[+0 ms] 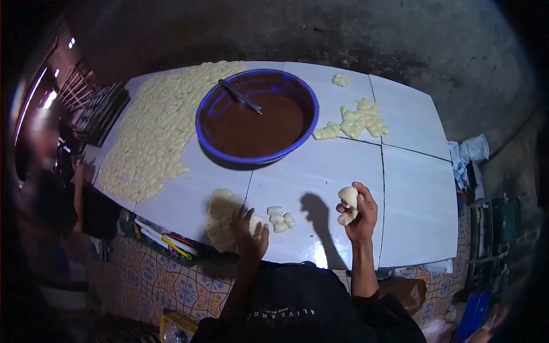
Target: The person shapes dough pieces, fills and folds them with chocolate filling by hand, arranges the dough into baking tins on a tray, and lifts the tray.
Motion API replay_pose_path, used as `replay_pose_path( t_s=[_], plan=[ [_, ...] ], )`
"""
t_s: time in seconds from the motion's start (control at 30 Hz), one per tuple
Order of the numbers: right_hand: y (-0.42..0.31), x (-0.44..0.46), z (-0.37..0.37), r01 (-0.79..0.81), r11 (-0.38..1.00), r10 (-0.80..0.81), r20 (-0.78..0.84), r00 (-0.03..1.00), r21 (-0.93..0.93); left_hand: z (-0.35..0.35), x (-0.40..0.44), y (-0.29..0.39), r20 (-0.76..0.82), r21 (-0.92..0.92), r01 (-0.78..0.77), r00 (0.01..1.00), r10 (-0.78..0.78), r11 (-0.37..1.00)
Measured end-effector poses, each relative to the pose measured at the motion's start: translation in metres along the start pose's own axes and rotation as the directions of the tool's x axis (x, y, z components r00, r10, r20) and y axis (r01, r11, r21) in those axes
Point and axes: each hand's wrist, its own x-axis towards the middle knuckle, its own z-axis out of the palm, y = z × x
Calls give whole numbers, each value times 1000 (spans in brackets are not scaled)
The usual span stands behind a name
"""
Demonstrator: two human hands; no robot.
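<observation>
My right hand (363, 216) is raised over the front of the table, fingers curled around a lump of pale dough (347, 196) that hangs down in a folded piece. My left hand (251, 239) is low at the front edge, beside a flat slab of dough (220, 220). Its thumb and fingers are apart, with a whitish patch between them that I cannot make out clearly. Several small dough pieces (279, 219) sit in a cluster on the table, just right of my left hand.
A blue basin (257, 159) of brown contents, with a dark-handled utensil (240, 97) in it, stands mid-table. Many dough pieces (151, 126) cover the left side; smaller groups (363, 119) lie at the back right. A person (51, 188) is at the left.
</observation>
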Motion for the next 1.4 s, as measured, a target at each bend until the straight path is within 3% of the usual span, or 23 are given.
replay_pose_path(
  t_s=[0.07, 0.13, 0.2, 0.27, 0.33, 0.4, 0.5, 0.53, 0.6, 0.67, 0.73, 0.77, 0.8, 0.87, 0.9, 0.93, 0.97, 1.03, 1.13, 1.2, 1.27, 1.37, 1.4],
  plan=[
    [2, -5, 11, -111, 987, 106, -42, 993, -117, -14, 23, 48, 165, -335, -183, 954, 249, 924],
    [27, -15, 6, -134, 937, 144, 10, 989, -322, -2, 23, 86, 294, -664, 32, 930, 221, 747],
    [39, -23, 17, -113, 913, 159, 86, 984, -392, 33, 24, 94, 470, -855, 383, 858, 210, 348],
    [36, -26, 33, -44, 915, 44, -9, 999, -402, 50, 26, 95, 359, -825, 257, 926, 116, 503],
    [39, -17, 8, -13, 933, -72, -222, 972, -359, 32, 32, 92, 680, -510, 439, 732, 34, 739],
    [-2, -9, 17, 60, 997, -72, -340, 938, -45, 37, 21, 73, 624, -589, 372, 774, 111, 718],
    [-42, -9, -5, 431, 866, -498, -354, 792, -255, 44, 12, 21, 454, -778, 306, 877, 155, 549],
    [-52, -7, -9, 512, 788, -615, -396, 681, -343, 41, 15, 6, 448, -722, 313, 891, 71, 617],
    [-48, -8, -27, 413, 634, -752, -394, 529, -654, 28, 21, 14, 354, -647, 302, 932, -75, 700],
    [-6, -9, -86, 6, 409, -498, -218, 839, -912, 53, 20, -12, 252, -716, -19, 925, 284, 698],
    [37, -41, -87, 161, -35, -56, 163, 985, -986, 61, 28, -8, 266, -639, -183, 859, 437, 748],
    [39, -47, -56, 100, 303, -8, 102, 995, -948, 50, 32, 14, 359, -524, -177, 841, 405, 833],
    [41, -48, -22, 50, 432, 36, 73, 997, -901, 49, 30, 26, 378, -530, -115, 855, 356, 840],
    [47, -48, 19, 121, 502, 9, 145, 989, -856, 48, 27, 51, 412, -539, 9, 875, 255, 842],
    [58, -45, 12, 162, 465, -47, 158, 986, -870, 37, 31, 75, 528, -755, 460, 849, 17, 467],
    [70, -40, 0, 202, 422, -105, 174, 979, -884, 27, 36, 99, 702, -712, 693, 702, -123, -110],
    [74, -33, -4, 118, 589, -139, 44, 989, -799, 30, 36, 97, 553, -783, 558, 827, -103, 276],
    [38, -24, 21, 47, 604, -66, 9, 998, -795, 33, 36, 86, 262, -528, 29, 956, 130, 849],
    [28, -16, 18, 55, 671, 54, 123, 991, -739, 35, 26, 83, 331, -694, 179, 939, 88, 697],
    [31, -18, 30, 144, 596, 23, 196, 980, -790, 41, 23, 80, 202, -651, 59, 975, 98, 757],
    [43, -24, 36, 37, 675, 69, 113, 991, -737, 43, 19, 78, 144, -634, 82, 989, 13, 769],
    [68, -9, 18, 2, 555, 154, 106, 982, -832, 43, 15, 71, 299, -672, 415, 910, -288, 614],
    [70, -4, 20, 69, 565, 71, 132, 989, -822, 39, 15, 74, 292, -653, 406, 914, -282, 640]
  ],
)
